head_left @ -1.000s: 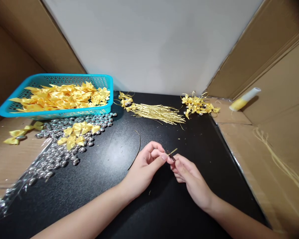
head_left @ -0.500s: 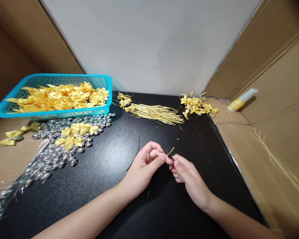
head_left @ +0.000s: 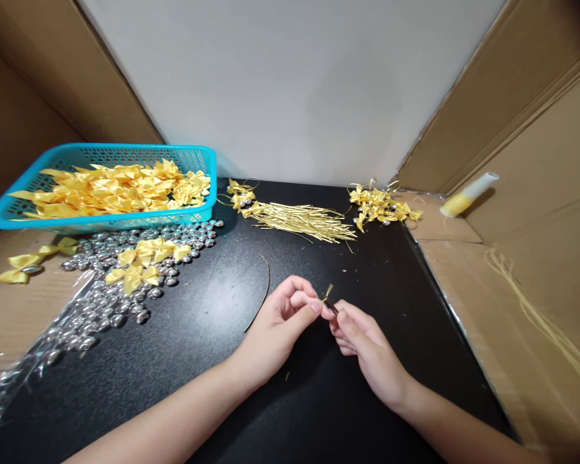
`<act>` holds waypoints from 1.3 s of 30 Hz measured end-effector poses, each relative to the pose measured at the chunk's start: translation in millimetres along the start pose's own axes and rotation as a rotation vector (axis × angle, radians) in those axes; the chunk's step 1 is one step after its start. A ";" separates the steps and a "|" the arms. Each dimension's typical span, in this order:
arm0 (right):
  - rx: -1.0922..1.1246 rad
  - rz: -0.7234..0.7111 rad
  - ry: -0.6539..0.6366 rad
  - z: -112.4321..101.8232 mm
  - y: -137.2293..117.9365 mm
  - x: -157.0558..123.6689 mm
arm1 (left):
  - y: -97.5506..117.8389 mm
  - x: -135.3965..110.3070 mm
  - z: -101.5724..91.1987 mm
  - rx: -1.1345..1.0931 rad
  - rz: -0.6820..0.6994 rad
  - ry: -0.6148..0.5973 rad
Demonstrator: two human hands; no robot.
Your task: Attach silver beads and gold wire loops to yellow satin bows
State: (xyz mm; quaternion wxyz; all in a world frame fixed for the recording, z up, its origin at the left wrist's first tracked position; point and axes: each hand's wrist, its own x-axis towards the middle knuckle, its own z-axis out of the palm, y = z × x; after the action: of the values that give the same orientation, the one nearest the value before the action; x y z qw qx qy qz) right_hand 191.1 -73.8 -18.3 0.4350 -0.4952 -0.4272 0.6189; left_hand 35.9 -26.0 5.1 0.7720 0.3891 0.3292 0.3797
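Observation:
My left hand [head_left: 290, 316] pinches the end of a gold cord [head_left: 328, 291] between thumb and forefinger, and its short tip sticks up. Just to the right, my right hand [head_left: 362, 338] is closed on a small dark, thin tool [head_left: 329, 305], whose tip meets the cord at the left fingertips. Its exact kind is too small to make out, and most of it is hidden in the fingers. Beside the left wrist, a thin curved cord [head_left: 267, 283] runs over the black tabletop [head_left: 207, 386].
A blue basket [head_left: 214, 180] of yellow ribbon bows [head_left: 125, 190] stands back left. Silver bells [head_left: 109, 303] spread before it, several bows on them. Behind my hands lies a bundle of gold cords [head_left: 304, 222]; finished-looking bow-and-bell pieces [head_left: 381, 205] lie right of it.
The cord's short tip has swung left and stands more upright, with the dark tool's tip now across it. Both hands stay almost where they were.

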 end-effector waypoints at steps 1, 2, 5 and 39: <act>-0.006 -0.001 0.002 -0.1 0.0 0.2 | -0.1 0.1 -0.2 -0.001 -0.003 0.000; -0.011 -0.002 0.003 -0.2 0.0 0.4 | -0.2 0.2 -0.4 -0.003 -0.004 -0.002; -0.013 -0.002 0.005 -0.3 -0.3 0.8 | -1.0 0.3 -1.6 -0.010 -0.003 -0.006; -0.014 -0.013 -0.001 0.7 -1.1 -0.8 | -2.6 1.8 -1.5 -0.012 -0.009 0.010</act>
State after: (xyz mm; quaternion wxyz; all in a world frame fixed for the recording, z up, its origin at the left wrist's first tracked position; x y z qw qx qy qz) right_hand 190.6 -74.3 -16.9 0.4353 -0.4953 -0.4351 0.6131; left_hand 36.4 -25.0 1.7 0.7744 0.3813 0.3325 0.3800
